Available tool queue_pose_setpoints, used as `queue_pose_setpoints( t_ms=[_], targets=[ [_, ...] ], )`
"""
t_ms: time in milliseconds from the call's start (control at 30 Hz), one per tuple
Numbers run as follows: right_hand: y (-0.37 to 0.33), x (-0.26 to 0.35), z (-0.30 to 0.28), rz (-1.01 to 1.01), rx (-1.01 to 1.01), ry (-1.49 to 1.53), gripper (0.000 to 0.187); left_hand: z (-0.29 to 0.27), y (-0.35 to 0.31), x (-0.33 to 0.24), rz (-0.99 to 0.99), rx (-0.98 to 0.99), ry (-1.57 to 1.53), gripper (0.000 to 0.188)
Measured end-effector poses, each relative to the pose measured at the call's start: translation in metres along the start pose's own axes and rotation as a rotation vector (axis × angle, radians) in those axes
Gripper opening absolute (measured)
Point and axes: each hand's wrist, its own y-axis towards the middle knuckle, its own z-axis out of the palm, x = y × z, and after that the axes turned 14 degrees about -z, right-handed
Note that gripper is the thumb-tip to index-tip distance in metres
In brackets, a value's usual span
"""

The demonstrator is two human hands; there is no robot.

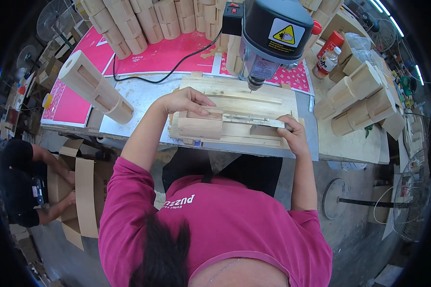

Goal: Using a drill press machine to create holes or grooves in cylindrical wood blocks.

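Observation:
A short wooden cylinder section (pixel 200 128) with a slot cut in its top lies on a wooden jig board (pixel 244 139) in front of me. My left hand (pixel 189 102) reaches over its far side, thumb and fingers gripping its upper edge. From its right end a narrow, light-coloured strip (pixel 254 120) runs to the right. My right hand (pixel 293 135) pinches the strip's right end, where a dark grey tip shows. How far the strip goes into the wood is hidden. Just beyond the strip, the drill press (pixel 275 36) hangs with its chuck and bit (pixel 255 85) above the board.
A stack of wooden cylinders (pixel 96 87) stands at left, more (pixel 364 98) at right, and rows (pixel 170 19) line the back. A black cable (pixel 163 79) crosses the table. A bottle (pixel 325 64) and red can (pixel 331 42) stand right. A co-worker (pixel 21 182) handles a cardboard box (pixel 85 196).

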Motion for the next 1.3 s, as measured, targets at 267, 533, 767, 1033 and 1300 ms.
queue_pose_setpoints(
  t_ms=[267,533,767,1033,1300],
  targets=[
    [0.008,0.001,0.008,0.037,-0.001,0.037,0.019,0.031,0.016,-0.003,0.127,-0.115,0.000,0.033],
    [0.009,0.003,0.023,0.079,-0.061,-0.042,0.026,0.077,0.049,0.004,0.447,-1.042,-0.616,0.034],
    [-0.003,0.007,0.027,-0.206,-0.164,-0.635,0.034,0.112,-0.005,0.053,0.494,-1.002,0.094,0.048],
    [-0.002,-0.022,-0.008,-0.057,-0.280,-0.504,0.034,0.112,0.028,0.033,0.596,-0.914,0.339,0.081],
    [0.040,-0.025,0.005,-0.013,-0.225,-0.414,0.035,0.083,0.040,0.047,0.496,-1.030,0.411,0.077]
  ],
)
